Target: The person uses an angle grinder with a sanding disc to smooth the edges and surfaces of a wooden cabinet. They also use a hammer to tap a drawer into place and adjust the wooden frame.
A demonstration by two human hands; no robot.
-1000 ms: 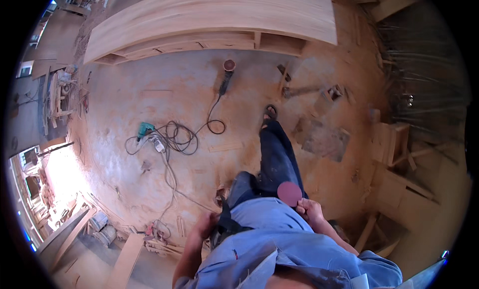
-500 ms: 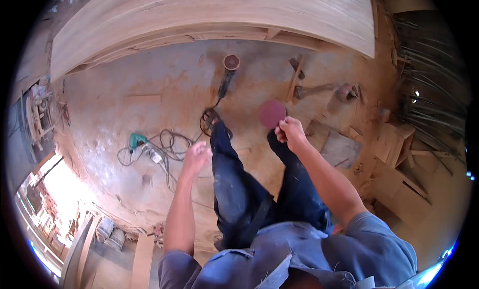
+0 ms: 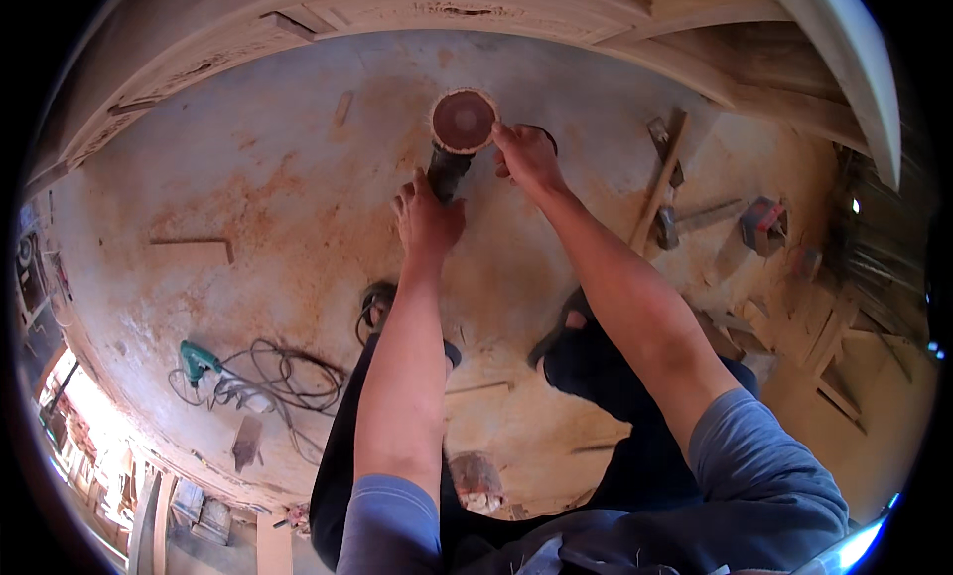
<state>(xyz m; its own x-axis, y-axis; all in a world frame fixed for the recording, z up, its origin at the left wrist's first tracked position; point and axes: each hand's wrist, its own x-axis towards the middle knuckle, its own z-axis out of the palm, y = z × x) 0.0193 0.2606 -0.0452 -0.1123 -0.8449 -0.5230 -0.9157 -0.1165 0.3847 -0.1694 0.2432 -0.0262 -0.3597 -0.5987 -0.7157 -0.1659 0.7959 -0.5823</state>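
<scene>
An angle grinder (image 3: 449,176) lies on the floor ahead of me, its round reddish-brown sanding disc (image 3: 465,120) facing up with a frayed, pale rim. My left hand (image 3: 430,218) is closed about the grinder's dark body, below the disc. At the disc's right edge, my right hand (image 3: 528,160) pinches with thumb and forefinger. A dark curved edge shows behind its knuckles; it looks like the loose sanding disc held there, mostly hidden by the hand.
A wooden cabinet-like piece (image 3: 586,9) spans the far side. To the left lie a green power drill (image 3: 199,361) and tangled cables (image 3: 288,377). Wood strips (image 3: 660,183), a hammer (image 3: 685,223) and a reddish block-shaped thing (image 3: 763,225) are at right. My feet flank the middle.
I have bent down toward the grinder. My left hand has moved from the air onto its body, and my right hand has carried the loose sanding disc to the grinder's disc edge.
</scene>
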